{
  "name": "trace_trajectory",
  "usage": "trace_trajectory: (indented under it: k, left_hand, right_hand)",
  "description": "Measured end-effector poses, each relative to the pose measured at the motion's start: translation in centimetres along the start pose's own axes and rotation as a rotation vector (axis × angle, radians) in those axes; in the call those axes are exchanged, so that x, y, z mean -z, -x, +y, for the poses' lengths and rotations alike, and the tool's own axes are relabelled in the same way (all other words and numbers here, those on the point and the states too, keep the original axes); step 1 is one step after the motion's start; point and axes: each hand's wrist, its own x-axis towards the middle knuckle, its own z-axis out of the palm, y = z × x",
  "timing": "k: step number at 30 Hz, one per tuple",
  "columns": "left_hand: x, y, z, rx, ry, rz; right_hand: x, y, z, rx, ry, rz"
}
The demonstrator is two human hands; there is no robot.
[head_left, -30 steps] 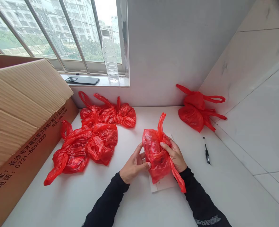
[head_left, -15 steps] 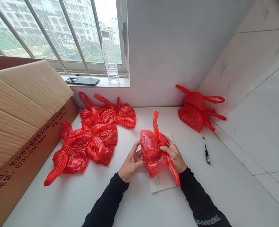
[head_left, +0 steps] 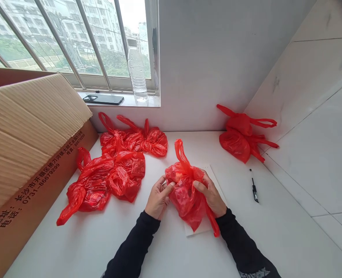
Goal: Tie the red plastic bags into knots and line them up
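Note:
A knotted red plastic bag [head_left: 186, 197] is held between my two hands above a white paper pad [head_left: 217, 185]. My left hand [head_left: 160, 196] grips its left side, thumb on the front and fingers behind. On the right side my right hand [head_left: 212, 192] is closed on the bag, with the thumb pressed on the plastic near the knot. One looped handle sticks up and another hangs down by my right wrist. What the bag contains is hidden. The bag covers much of the pad.
Several red bags [head_left: 124, 170] lie on the white table [head_left: 101, 247] beside a large cardboard box [head_left: 37, 154]. More red bags [head_left: 239, 139] rest in the right corner, near a black pen [head_left: 254, 189]. A phone [head_left: 103, 99] and water bottle [head_left: 137, 73] occupy the windowsill.
The held bag has turned and shifted slightly left and down, its upper handle now leaning left. My left thumb has moved up onto the bag's front.

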Motion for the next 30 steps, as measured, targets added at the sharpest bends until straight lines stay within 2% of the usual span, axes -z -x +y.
trace_trajectory:
  k: [3, 9, 19, 22, 27, 30]
  left_hand:
    - [-0.3, 0.2, 0.1, -0.058, -0.032, 0.006]
    - [0.0, 0.2, 0.0, -0.071, -0.077, 0.023]
    - [1.0, -0.5, -0.7, -0.075, -0.052, 0.013]
    - [0.7, -0.3, -0.5, -0.055, -0.046, -0.011]
    - [0.1, 0.2, -0.2, 0.006, -0.075, -0.115]
    - [0.2, 0.1, -0.5, -0.040, -0.098, -0.087]
  right_hand:
    - [0.2, -0.2, 0.5, -0.011, 0.019, 0.020]
    - [0.9, -0.7, 2.5, -0.013, 0.063, 0.074]
    - [1.0, -0.7, 2.5, -0.015, 0.043, 0.094]
    - [1.1, -0.8, 2.6, -0.003, 0.042, 0.109]
    - [1.1, -0.9, 2.6, 0.025, 0.033, 0.173]
    - [0.9, -0.8, 2.4, 0.005, 0.034, 0.153]
